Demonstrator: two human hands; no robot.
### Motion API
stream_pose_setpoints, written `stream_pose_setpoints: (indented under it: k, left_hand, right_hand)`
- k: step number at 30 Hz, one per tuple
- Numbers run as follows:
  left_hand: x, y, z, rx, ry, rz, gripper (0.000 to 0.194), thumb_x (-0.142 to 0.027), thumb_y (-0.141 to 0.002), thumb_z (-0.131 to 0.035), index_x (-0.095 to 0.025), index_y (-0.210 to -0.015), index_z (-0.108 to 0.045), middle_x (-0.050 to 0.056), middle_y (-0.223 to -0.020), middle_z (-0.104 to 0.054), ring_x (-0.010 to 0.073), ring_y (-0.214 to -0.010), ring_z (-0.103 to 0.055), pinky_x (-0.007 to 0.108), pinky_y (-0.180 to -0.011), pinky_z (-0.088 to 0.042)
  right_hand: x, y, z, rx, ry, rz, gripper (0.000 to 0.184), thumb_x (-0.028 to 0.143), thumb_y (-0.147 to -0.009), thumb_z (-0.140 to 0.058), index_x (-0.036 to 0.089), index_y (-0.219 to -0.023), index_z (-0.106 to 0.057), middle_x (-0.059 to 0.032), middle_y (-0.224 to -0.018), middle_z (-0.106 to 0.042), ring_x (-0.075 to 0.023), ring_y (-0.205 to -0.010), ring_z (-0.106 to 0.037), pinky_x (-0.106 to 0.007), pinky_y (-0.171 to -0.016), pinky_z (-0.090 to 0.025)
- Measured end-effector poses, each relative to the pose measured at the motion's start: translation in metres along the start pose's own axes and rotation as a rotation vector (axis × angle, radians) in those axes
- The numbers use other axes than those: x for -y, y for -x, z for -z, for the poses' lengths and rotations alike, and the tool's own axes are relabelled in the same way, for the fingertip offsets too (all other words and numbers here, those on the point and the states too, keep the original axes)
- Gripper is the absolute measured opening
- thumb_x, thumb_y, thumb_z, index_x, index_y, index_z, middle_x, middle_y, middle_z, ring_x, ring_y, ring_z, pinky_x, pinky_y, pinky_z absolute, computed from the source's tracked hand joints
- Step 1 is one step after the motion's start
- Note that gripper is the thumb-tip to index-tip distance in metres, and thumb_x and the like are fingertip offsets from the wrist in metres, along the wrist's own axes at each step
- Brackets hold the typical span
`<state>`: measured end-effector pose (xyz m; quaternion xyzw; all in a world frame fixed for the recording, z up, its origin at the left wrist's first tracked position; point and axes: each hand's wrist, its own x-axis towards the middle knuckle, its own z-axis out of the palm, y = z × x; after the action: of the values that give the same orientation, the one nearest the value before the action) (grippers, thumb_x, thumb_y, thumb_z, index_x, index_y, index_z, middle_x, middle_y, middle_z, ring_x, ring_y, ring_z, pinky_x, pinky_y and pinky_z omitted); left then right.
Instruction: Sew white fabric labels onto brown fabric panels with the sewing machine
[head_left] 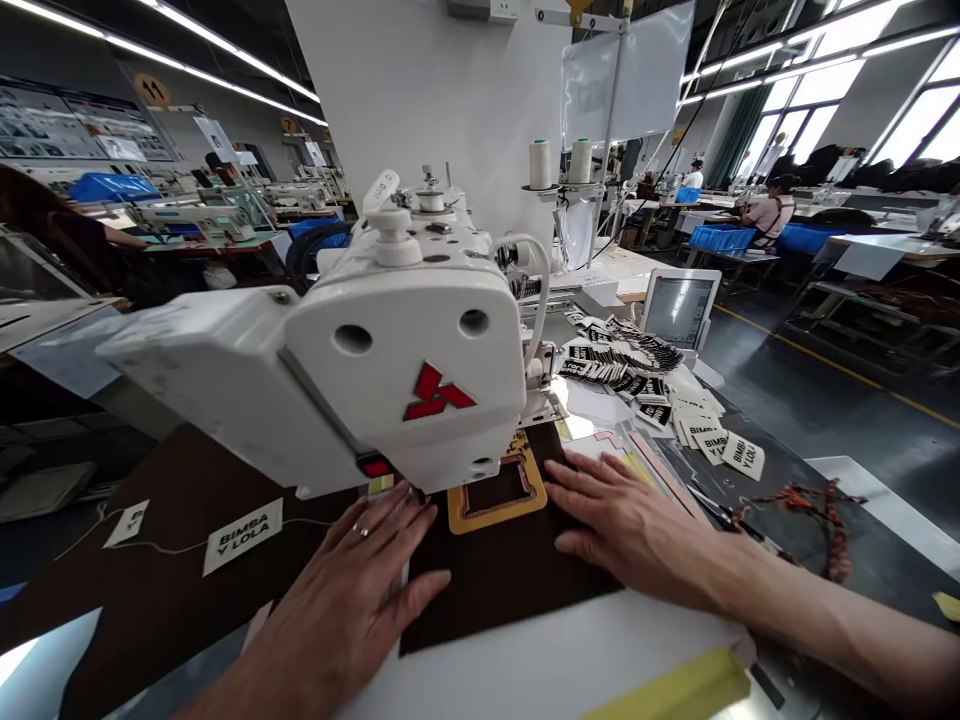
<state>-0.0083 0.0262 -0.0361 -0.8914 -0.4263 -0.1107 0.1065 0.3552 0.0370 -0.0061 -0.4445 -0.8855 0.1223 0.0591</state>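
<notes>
Dark brown fabric (480, 600) lies under the head of a white sewing machine (405, 340) with a red emblem. My left hand (360, 580), a ring on one finger, rests with fingers stretched on the fabric left of the machine head. Flat on the cloth to the right lies my right hand (615, 510), fingers spread. Between the hands a yellow rectangular frame (497, 515) sits on the fabric, its far part hidden by the machine head. Two white labels reading BIMBA Y LOLA, one of them a near label (244, 537), hang on thread over the cloth at left.
Loose printed labels (630, 365) are heaped on the table's right, beside a tablet-like screen (679, 305). Orange and black twisted thread (832, 530) lies near scissors. Thread cones (540, 165) stand behind. Yellow tape (675, 685) marks the front. A person (772, 215) sits far right.
</notes>
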Motion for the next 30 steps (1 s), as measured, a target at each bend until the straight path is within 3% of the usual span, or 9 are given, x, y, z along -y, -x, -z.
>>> stream_pose_setpoints:
  k: [3,5,8,10,15,22,28,30]
  left_hand:
    - [0.004,-0.004,0.0,0.009,0.099,0.071,0.064,-0.065,-0.107,-0.053,-0.017,-0.146,-0.068,0.016,-0.145,-0.07,0.0391,-0.14,-0.064,0.056,-0.118,-0.054]
    - [0.004,0.002,0.004,-0.015,0.158,0.088,0.061,-0.06,-0.108,-0.055,-0.018,-0.153,-0.062,0.015,-0.153,-0.064,0.0371,-0.146,-0.059,0.054,-0.122,-0.05]
    - [-0.002,0.019,0.016,-0.065,0.283,0.025,0.051,-0.035,-0.111,-0.056,-0.026,-0.161,-0.052,0.007,-0.164,-0.055,0.0291,-0.154,-0.05,0.044,-0.127,-0.046]
    - [-0.008,0.028,0.025,-0.058,0.277,-0.074,0.05,-0.029,-0.109,-0.057,-0.025,-0.159,-0.054,0.005,-0.165,-0.055,0.0263,-0.155,-0.049,0.04,-0.129,-0.042]
    - [-0.011,0.037,0.032,0.019,0.055,-0.238,0.063,-0.052,-0.106,-0.065,-0.018,-0.158,-0.055,0.006,-0.163,-0.056,0.0276,-0.155,-0.048,0.039,-0.133,-0.033]
    - [-0.009,0.038,0.032,-0.016,0.048,-0.256,0.06,-0.052,-0.111,-0.056,-0.014,-0.157,-0.055,0.005,-0.171,-0.047,0.0243,-0.164,-0.03,0.036,-0.137,-0.02]
    - [-0.009,0.04,0.03,0.008,0.036,-0.201,0.064,-0.058,-0.11,-0.055,-0.019,-0.16,-0.052,0.004,-0.167,-0.051,0.0261,-0.16,-0.038,0.037,-0.133,-0.031]
    - [-0.008,0.04,0.031,-0.003,0.023,-0.224,0.064,-0.057,-0.109,-0.057,-0.017,-0.158,-0.055,0.005,-0.169,-0.049,0.0258,-0.161,-0.037,0.034,-0.133,-0.027]
  right_hand:
    - [-0.01,-0.008,-0.002,-0.056,0.038,-0.002,0.055,0.044,-0.112,-0.056,0.017,-0.16,-0.056,-0.0151,-0.172,-0.04,-0.042,-0.158,-0.04,-0.069,-0.127,-0.036]
    - [-0.013,-0.004,-0.005,-0.145,0.051,0.032,0.049,0.041,-0.113,-0.053,0.016,-0.155,-0.061,-0.0156,-0.168,-0.048,-0.0393,-0.155,-0.047,-0.066,-0.127,-0.038]
    - [-0.006,0.015,-0.012,-0.202,0.047,0.099,0.043,0.037,-0.115,-0.047,0.019,-0.149,-0.067,-0.013,-0.161,-0.057,-0.0355,-0.149,-0.054,-0.062,-0.125,-0.044]
    - [0.0,0.027,-0.018,-0.177,0.056,0.124,0.043,0.039,-0.115,-0.048,0.022,-0.15,-0.067,-0.0108,-0.16,-0.058,-0.0359,-0.148,-0.055,-0.064,-0.124,-0.045]
    - [0.003,0.036,-0.034,-0.186,0.088,0.153,0.045,0.041,-0.114,-0.053,0.022,-0.153,-0.064,-0.0114,-0.163,-0.055,-0.0367,-0.151,-0.052,-0.066,-0.126,-0.041]
    - [0.001,0.043,-0.04,-0.283,0.12,0.191,0.042,0.038,-0.115,-0.052,0.021,-0.151,-0.063,-0.0083,-0.163,-0.055,-0.0329,-0.15,-0.054,-0.062,-0.127,-0.04]
    - [0.001,0.046,-0.04,-0.306,0.133,0.176,0.044,0.045,-0.117,-0.046,0.021,-0.149,-0.064,-0.0064,-0.163,-0.056,-0.0319,-0.15,-0.053,-0.059,-0.128,-0.037]
    - [0.003,0.048,-0.039,-0.333,0.122,0.177,0.042,0.046,-0.117,-0.047,0.023,-0.147,-0.065,-0.004,-0.162,-0.058,-0.0305,-0.151,-0.052,-0.057,-0.13,-0.034]
